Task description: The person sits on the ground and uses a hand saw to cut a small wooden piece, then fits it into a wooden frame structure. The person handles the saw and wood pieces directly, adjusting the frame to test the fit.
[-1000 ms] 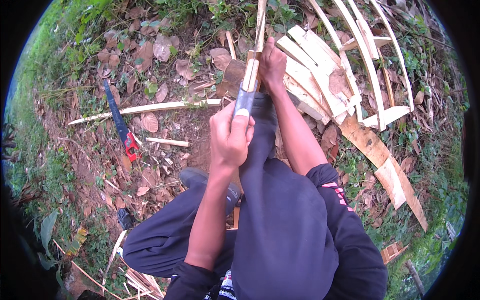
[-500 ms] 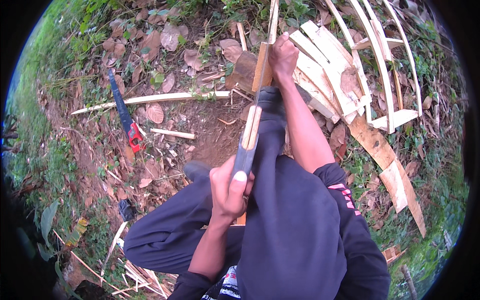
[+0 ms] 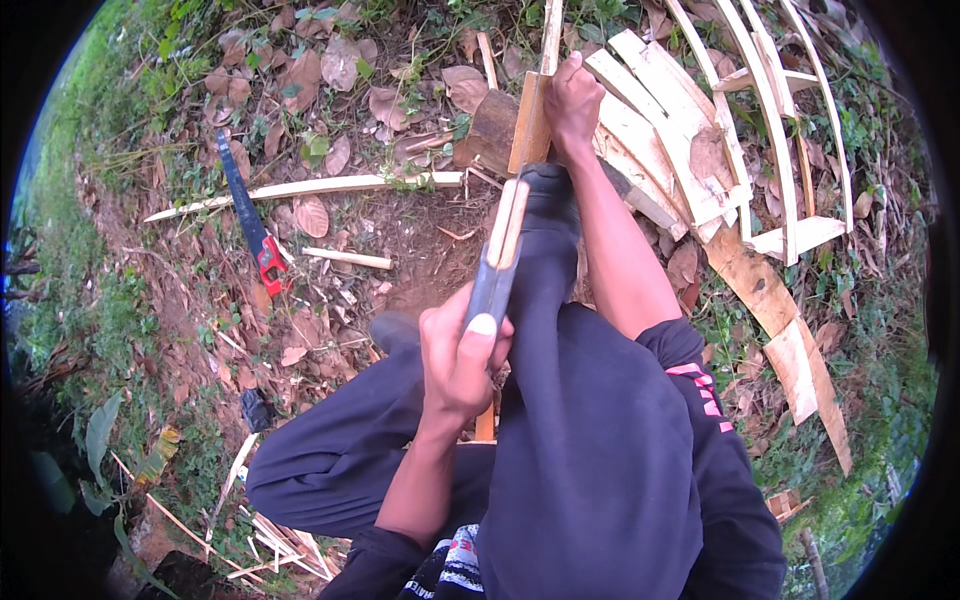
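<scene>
My left hand (image 3: pixel 462 350), in front of my raised knee, is wrapped around the dark-covered grip of a long knife (image 3: pixel 505 225), whose pale wooden handle parts point away from me. Its blade is hardly visible, seen almost edge-on. Further off, my right hand (image 3: pixel 573 105) is closed on a piece of wood (image 3: pixel 530 122), a short brown-faced length held upright by my shoe. A pale narrow strip (image 3: pixel 551 35) shows above it; whether the two are joined I cannot tell. The shoe (image 3: pixel 548 190) rests right below the wood, against a cut log (image 3: pixel 490 130).
A red-handled saw (image 3: pixel 250 225) lies across a long pale strip (image 3: pixel 340 187) on the left. At the right are stacked boards (image 3: pixel 660 130), a curved slatted wooden frame (image 3: pixel 775 120) and a brown plank (image 3: pixel 765 290). Wood offcuts (image 3: pixel 285 545) lie at lower left among leaves.
The knife has drawn back slightly toward me and its thin blade line beside the wood no longer shows clearly. My right hand stays closed at the wood; the view shifted a little.
</scene>
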A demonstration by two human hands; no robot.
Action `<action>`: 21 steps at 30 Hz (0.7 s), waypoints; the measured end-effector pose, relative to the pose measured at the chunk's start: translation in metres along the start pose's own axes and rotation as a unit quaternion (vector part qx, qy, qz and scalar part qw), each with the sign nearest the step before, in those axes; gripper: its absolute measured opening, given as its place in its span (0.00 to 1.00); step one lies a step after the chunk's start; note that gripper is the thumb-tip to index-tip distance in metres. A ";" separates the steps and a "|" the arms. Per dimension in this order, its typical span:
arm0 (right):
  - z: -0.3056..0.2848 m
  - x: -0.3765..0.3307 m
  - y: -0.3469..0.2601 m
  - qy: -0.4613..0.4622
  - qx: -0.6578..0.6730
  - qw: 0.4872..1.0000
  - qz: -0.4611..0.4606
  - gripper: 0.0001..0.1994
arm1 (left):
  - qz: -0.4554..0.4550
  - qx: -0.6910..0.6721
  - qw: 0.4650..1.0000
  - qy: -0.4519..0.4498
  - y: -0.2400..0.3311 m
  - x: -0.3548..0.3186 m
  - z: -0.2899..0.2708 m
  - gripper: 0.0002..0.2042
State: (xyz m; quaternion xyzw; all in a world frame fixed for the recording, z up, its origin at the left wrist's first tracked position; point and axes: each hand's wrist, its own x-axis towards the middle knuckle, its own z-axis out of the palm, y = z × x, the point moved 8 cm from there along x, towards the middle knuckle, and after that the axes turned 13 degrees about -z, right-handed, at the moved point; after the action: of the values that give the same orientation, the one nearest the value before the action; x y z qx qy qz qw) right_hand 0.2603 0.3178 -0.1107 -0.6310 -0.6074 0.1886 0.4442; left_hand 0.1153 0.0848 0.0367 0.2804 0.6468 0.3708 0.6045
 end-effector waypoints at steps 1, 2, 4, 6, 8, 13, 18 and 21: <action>0.001 0.000 0.000 -0.014 0.008 0.999 0.031 0.29 | 0.017 0.001 1.000 -0.005 0.009 0.008 0.005 0.17; 0.002 -0.006 0.004 -0.029 0.014 0.997 0.065 0.29 | 0.034 0.032 0.999 0.005 0.013 0.031 0.012 0.16; -0.001 -0.003 0.005 0.011 -0.002 1.000 0.019 0.30 | 0.046 0.024 0.999 -0.014 0.011 0.071 0.030 0.17; 0.007 0.000 -0.001 0.017 -0.002 1.000 -0.001 0.30 | 0.042 0.018 0.999 -0.012 0.011 0.070 0.031 0.17; 0.012 0.003 0.010 -0.042 0.007 0.997 0.070 0.30 | 0.067 0.061 0.996 0.006 0.003 0.042 0.018 0.17; 0.003 0.006 0.007 -0.007 -0.011 1.000 0.017 0.29 | 0.040 0.071 0.997 0.000 -0.009 -0.030 0.000 0.26; 0.010 -0.002 0.010 0.009 -0.014 1.000 0.025 0.30 | 0.048 0.078 0.996 0.012 0.003 0.045 0.019 0.20; 0.013 0.002 0.013 0.004 -0.014 0.999 0.031 0.30 | 0.046 0.050 0.998 -0.002 0.007 0.056 0.023 0.19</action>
State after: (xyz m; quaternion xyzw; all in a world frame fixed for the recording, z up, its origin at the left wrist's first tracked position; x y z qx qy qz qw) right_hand 0.2584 0.3257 -0.1279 -0.6566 -0.5878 0.1915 0.4321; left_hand 0.1311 0.1376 0.0104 0.3402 0.6498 0.3650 0.5734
